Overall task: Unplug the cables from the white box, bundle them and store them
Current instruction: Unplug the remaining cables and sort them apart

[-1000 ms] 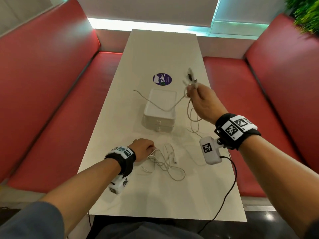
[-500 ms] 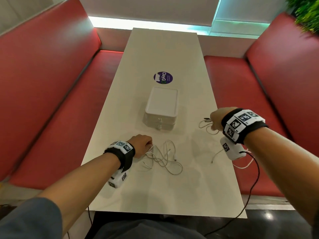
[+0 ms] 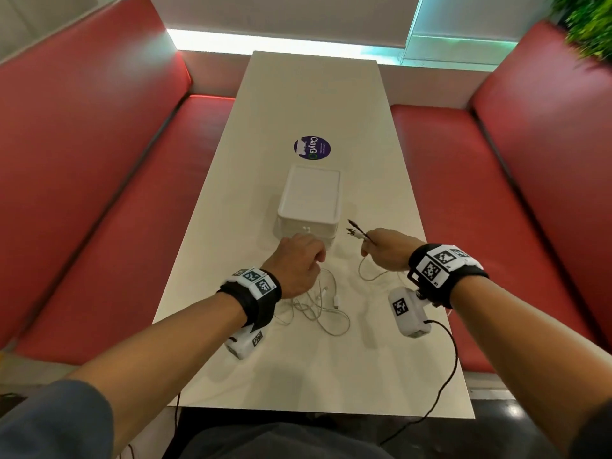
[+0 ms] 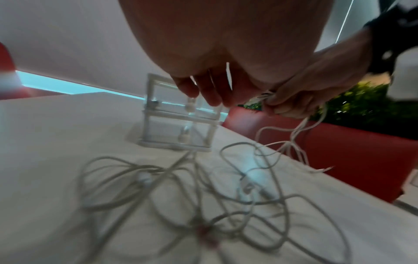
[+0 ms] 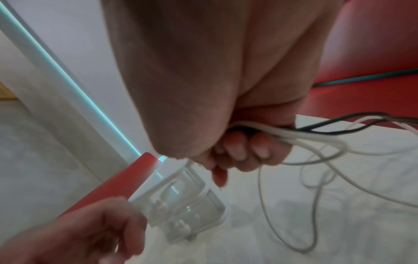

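Note:
The white box (image 3: pixel 309 197) stands mid-table, its two small drawers facing me. My left hand (image 3: pixel 318 256) is at the box's front, fingers loosely extended by the upper drawer knob (image 4: pixel 190 105) and holding nothing. My right hand (image 3: pixel 367 245) hovers just right of the box and grips a bundle of white and dark cables (image 5: pixel 271 133). Their plug ends (image 3: pixel 356 230) stick out toward the box, and the rest hangs to the table. More loose white cables (image 3: pixel 326 304) lie tangled on the table under my left wrist. No cable is seen plugged into the box.
The long white table (image 3: pixel 314 94) carries a round purple sticker (image 3: pixel 312 148) behind the box. Red padded benches (image 3: pixel 99 193) run along both sides. A green plant (image 3: pixel 586 24) stands at the far right. A black wire hangs from my right wrist camera over the near edge.
My right hand has come left toward the box with the cable bundle. My left hand has left the loose cables and moved forward to the front of the box.

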